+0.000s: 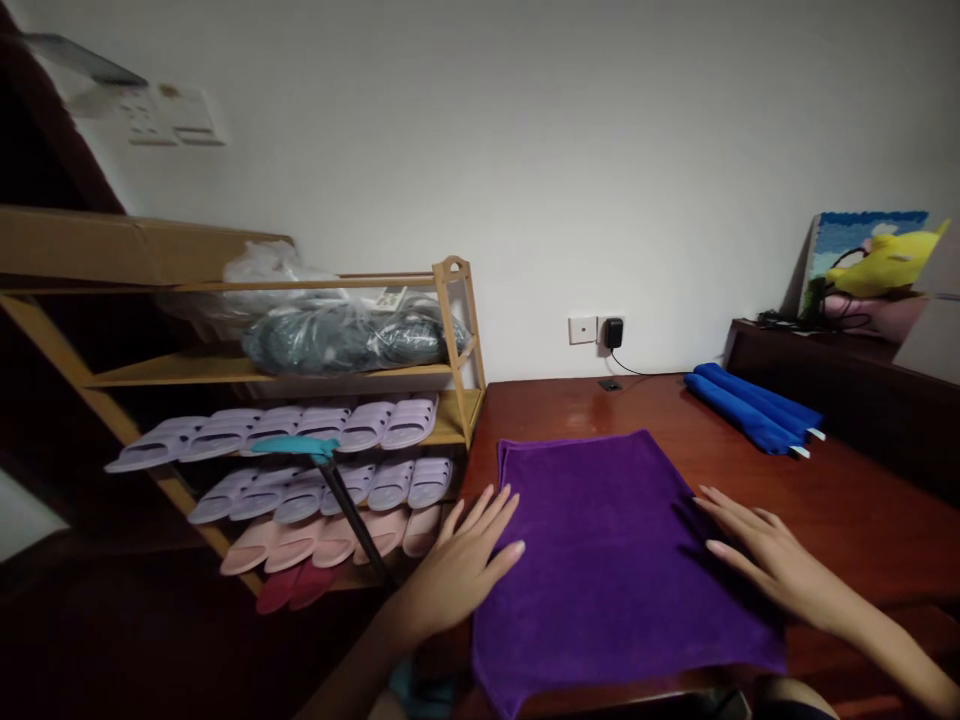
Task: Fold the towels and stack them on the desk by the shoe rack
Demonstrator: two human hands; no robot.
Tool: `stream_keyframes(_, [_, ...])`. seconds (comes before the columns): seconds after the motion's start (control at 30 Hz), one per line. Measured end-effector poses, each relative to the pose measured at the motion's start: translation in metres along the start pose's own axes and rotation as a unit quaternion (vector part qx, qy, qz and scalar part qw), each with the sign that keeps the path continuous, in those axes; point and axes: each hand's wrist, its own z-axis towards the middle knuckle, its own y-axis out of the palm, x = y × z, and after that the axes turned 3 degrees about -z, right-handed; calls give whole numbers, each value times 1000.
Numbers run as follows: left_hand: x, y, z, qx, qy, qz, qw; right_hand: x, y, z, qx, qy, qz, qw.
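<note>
Purple cloth [592, 560] sits smack between left hand [459, 578] and right hand [780, 565], each at a side edge, fingers loose, gripping nothing.

Looks like a room in a home, judging by the lilac and pink slippers [409, 422] on a wooden rack [172, 370] at left of the frame and the yellow toy [889, 262] by a painted picture [844, 233] at upper right.
</note>
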Motion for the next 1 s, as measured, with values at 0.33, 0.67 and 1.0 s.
stream_keyframes(0.33, [-58,8,70,107,-85,-41,990,-63,12,31,-33,-73,43,996])
stream_keyframes(0.67, [-44,17,103,92,-146,10,985,-76,4,21,-40,-96,52,993])
stream_keyframes(1.0, [-39,12,104,126,-111,-47,985,-124,-4,57,-42,-103,248,962])
